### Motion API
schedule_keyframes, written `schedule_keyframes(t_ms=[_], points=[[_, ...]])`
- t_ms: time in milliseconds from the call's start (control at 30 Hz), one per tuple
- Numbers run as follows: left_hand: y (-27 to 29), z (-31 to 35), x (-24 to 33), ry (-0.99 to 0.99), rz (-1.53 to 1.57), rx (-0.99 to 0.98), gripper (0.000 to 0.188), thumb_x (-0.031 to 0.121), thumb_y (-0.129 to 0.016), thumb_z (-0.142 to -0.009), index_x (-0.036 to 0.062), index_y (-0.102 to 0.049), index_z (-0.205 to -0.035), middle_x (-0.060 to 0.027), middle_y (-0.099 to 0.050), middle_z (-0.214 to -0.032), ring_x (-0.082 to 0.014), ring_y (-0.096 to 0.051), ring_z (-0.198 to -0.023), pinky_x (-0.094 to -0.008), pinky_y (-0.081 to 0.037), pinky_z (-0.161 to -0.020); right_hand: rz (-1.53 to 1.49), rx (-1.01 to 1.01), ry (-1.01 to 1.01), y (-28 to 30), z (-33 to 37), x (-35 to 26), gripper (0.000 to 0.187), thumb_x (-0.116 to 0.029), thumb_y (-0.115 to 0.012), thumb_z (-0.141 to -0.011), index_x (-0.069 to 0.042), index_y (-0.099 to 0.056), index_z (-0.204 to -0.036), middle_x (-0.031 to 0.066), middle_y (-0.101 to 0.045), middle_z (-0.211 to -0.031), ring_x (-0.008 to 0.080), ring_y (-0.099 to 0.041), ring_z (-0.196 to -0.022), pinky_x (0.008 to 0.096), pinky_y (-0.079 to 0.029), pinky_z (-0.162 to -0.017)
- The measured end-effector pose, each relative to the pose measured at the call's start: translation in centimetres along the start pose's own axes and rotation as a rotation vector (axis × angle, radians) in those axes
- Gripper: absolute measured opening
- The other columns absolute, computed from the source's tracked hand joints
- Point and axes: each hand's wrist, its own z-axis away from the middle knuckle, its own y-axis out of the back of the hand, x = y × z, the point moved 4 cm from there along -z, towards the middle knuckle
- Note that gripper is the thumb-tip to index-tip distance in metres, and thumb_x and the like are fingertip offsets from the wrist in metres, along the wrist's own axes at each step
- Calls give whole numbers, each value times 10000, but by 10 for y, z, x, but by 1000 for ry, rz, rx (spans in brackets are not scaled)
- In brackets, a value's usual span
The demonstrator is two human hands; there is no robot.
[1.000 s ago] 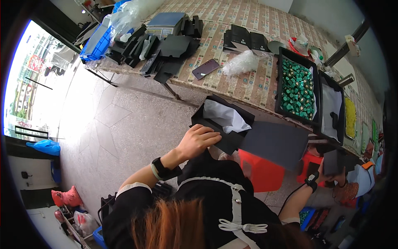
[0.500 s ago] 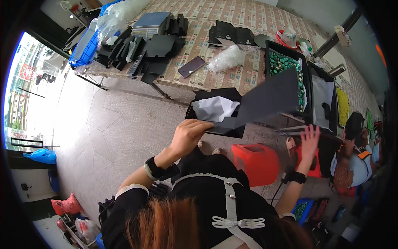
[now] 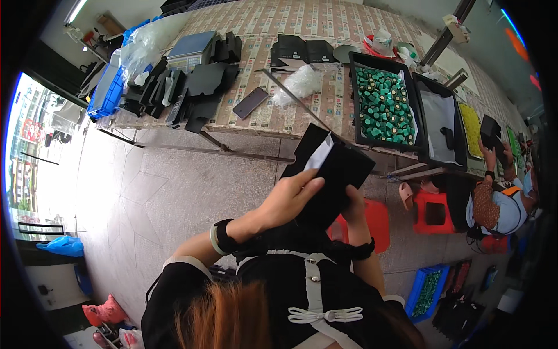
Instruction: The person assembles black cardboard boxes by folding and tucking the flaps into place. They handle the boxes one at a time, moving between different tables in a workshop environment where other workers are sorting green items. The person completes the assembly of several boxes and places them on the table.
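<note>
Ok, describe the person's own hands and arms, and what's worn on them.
The left hand and right hand are ungloved. The left wears a black wristband and pale bracelet; the right, a second black wristband. Short black sleeves end in cream trim.

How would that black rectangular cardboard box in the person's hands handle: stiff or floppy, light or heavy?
The black rectangular cardboard box is probably fairly stiff: its flat lid stands out straight. It is likely light for its size, since that lid's edge looks thin. The white paper sheet showing inside seems thin, so may be floppy.
</note>
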Motion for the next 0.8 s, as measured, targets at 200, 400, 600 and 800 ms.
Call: schedule_keyframes(t_ms=[200, 400, 600, 800], points=[[-47, -29, -59, -207, 456, -223, 495, 271, -407, -934, 6, -276, -1330, -127, -425, -1254, -174, -463, -1099, -309, -417, -876, -157, -67, -209, 20, 2, 23, 571, -473, -479, -785, 20, -529, -1067, 110, -598, -947, 188, -598, -851, 286, -505, -719], [-85, -23, -86, 123, 971, -344, 704, 86, -483, -882, 206, -34, -1410, -60, -401, -1240, -135, -409, -1113, -259, -363, -912, -186, -21, -280, 17, 14, 18, 523, -417, -461, -822, 39, -523, -1069, 122, -593, -977, 209, -597, -861, 294, -489, -773], [-72, -29, -87, 20, 998, -336, 689, 82, -561, -835, 84, -143, -1384, -81, -403, -1266, -134, -429, -1109, -271, -386, -919, -50, 137, -278, 33, 14, 28, 475, -335, -517, -806, 46, -508, -1089, 121, -586, -992, 205, -590, -872, 298, -477, -777], [-39, -47, -99, -2, 651, -150, 648, -34, -510, -747, 18, -241, -1335, -134, -403, -1267, -195, -433, -1132, -281, -366, -941, 105, 194, -63, 3, -9, 18, 493, -303, -554, -766, 36, -481, -1116, 121, -563, -1012, 205, -577, -888, 298, -471, -766]])
